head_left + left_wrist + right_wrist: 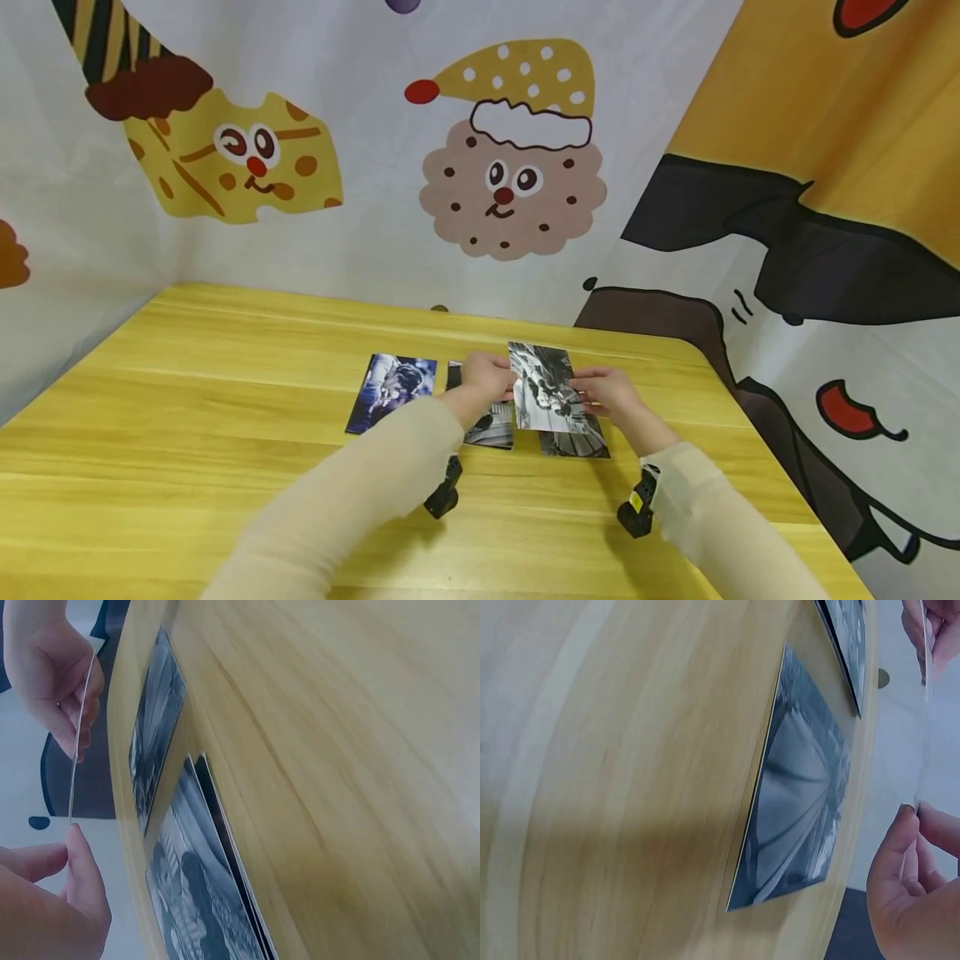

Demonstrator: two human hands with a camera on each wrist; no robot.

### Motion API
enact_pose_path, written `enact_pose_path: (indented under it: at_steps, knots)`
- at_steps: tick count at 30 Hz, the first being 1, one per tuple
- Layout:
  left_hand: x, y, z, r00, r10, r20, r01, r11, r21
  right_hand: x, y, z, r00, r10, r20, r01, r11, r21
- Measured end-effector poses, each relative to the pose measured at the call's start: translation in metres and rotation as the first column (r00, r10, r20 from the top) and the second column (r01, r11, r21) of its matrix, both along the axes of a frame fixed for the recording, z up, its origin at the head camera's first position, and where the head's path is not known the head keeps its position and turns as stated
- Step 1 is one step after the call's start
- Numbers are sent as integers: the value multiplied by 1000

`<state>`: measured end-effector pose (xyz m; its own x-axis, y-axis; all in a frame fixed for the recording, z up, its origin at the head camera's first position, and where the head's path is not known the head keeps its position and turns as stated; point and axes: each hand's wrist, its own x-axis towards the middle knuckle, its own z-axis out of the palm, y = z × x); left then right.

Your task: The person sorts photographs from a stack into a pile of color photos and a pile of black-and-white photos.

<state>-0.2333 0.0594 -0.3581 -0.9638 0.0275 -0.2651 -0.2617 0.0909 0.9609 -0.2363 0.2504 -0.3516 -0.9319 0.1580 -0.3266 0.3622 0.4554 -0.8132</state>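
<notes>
One black-and-white photograph is held clear of the tabletop; in the head view it partly covers a monochrome lower print at the right. The left hand pinches its left edge, the right hand its right edge. Each grip is narrowed to the thickness of the sheet between thumb and fingertips. Left of the lower print lies a black-and-white stack, its layers distinct in the left wrist view; farther left lies a blue-violet print.

Possible faults:

1. Slip. Both grips bear on edges only; unequal pressure could let the sheet swing or drop onto the lower print.
2. Bowing. Pressing the hands toward each other could bend or crease it.
3. Disturbed stack. The left hand is near the stack; a low sweep could fan its layers.
4. Misalignment. Lowering the sheet askew could leave it overhanging the lower print.
</notes>
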Motion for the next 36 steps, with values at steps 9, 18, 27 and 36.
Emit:
enact_pose_path:
  at_steps: [9, 18, 27, 36]
  knots:
    - [2, 17, -1, 999, 46, -17, -47, 998, -30, 2, 16, 0, 1000, 9, 13, -8, 999, -34]
    - [8, 30, -9, 999, -36, -40, 31, 992, -123, 3, 29, -3, 999, 5, 42, -4, 1000, -22]
    - [15, 34, -13, 992, -121, -25, 116, 984, -134, 3, 39, -11, 998, 3, 65, -5, 999, 32]
    - [18, 35, -18, 989, -149, 3, 149, 987, -60, 3, 45, -17, 998, 4, 67, -9, 997, 82]
